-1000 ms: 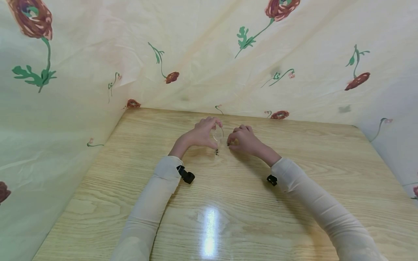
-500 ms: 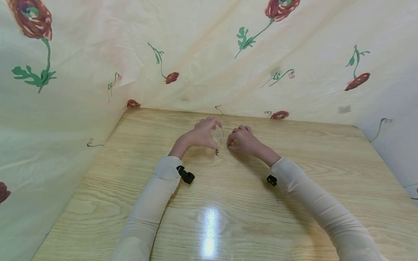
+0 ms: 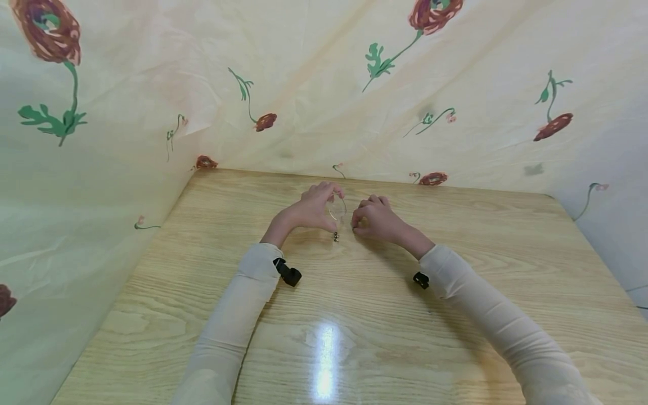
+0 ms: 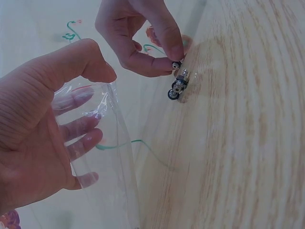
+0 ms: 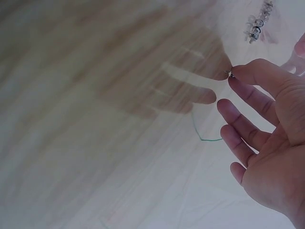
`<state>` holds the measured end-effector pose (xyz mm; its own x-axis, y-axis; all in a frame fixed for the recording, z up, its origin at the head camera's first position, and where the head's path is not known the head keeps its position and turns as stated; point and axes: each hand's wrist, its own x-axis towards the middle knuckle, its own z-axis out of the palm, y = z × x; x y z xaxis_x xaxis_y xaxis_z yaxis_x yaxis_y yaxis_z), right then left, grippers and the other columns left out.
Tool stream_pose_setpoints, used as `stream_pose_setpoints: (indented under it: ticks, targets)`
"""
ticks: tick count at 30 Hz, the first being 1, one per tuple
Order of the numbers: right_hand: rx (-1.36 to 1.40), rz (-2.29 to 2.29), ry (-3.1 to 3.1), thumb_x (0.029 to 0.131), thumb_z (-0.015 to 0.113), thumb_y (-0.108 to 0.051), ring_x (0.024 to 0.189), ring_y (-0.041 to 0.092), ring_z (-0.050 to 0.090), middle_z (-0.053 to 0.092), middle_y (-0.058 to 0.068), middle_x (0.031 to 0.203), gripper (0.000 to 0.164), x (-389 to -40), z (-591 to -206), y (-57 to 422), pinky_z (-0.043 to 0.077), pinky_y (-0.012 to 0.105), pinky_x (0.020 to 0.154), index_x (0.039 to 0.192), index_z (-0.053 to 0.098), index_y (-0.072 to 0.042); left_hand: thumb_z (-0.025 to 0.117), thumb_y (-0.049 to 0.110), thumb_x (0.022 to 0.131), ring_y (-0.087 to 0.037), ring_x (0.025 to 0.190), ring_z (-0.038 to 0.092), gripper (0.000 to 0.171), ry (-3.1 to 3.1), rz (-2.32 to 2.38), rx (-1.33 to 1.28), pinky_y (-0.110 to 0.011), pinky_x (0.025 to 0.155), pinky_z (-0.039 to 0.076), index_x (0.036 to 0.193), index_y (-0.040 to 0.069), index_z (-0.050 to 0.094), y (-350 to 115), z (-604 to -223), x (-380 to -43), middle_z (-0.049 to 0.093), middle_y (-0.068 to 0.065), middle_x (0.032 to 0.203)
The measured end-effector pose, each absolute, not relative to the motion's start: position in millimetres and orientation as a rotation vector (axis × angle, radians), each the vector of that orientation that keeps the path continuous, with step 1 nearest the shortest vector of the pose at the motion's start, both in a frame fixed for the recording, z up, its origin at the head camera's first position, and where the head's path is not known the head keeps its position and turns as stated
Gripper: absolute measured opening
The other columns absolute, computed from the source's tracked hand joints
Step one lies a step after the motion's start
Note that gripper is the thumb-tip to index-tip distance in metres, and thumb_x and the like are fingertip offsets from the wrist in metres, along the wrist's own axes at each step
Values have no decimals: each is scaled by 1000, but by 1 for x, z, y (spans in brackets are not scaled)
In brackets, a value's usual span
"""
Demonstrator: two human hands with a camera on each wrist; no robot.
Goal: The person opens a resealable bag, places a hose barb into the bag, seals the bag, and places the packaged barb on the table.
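Observation:
My left hand (image 3: 315, 208) holds a clear plastic bag (image 4: 120, 138), the thumb at its upper edge and the other fingers showing through the film. Close by on the table lie several small silver metal fittings with black rings (image 4: 178, 88), in a short cluster below the left thumb in the head view. My right hand (image 3: 379, 218) is to the right of the bag. Its thumb and index finger pinch one small metal fitting with a black ring (image 4: 176, 65) just above the tabletop, while the other fingers stay loosely bent (image 5: 243, 126).
Beneath both hands is a light wood-grain table (image 3: 395, 337) with a bright light reflection near the front. Flowered cloth (image 3: 314, 84) hangs along its back and left sides. Black straps with small camera mounts (image 3: 288, 273) sit at both wrists.
The right fingertips have dipped slightly with the pinched fitting. The left hand, the bag and the fittings on the table have stayed in place.

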<state>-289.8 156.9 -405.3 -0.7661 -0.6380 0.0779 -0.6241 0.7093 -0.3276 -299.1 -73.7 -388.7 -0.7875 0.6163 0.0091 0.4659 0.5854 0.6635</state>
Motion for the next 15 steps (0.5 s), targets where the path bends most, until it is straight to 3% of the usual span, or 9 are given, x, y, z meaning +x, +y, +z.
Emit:
stream_pose_setpoints:
  ticks: [10,15]
  targets:
    - [-1081,-490,2884,82,77,-10,90,27,46,68,5,92,9,-290,-407,157,30,61,99,79,73,-17,77,15,76,-30,122,41,66,2590,998,889,-55,106,25,134,14,45,-73,-389,-299,45,-20,140]
    - [-1090,-485,2887,82,77,-10,90,26,46,68,4,91,10,-290,-408,157,30,60,99,77,71,-17,76,15,75,-30,121,40,69,2588,998,889,-55,105,25,137,9,45,-74,-390,-299,45,-21,139]
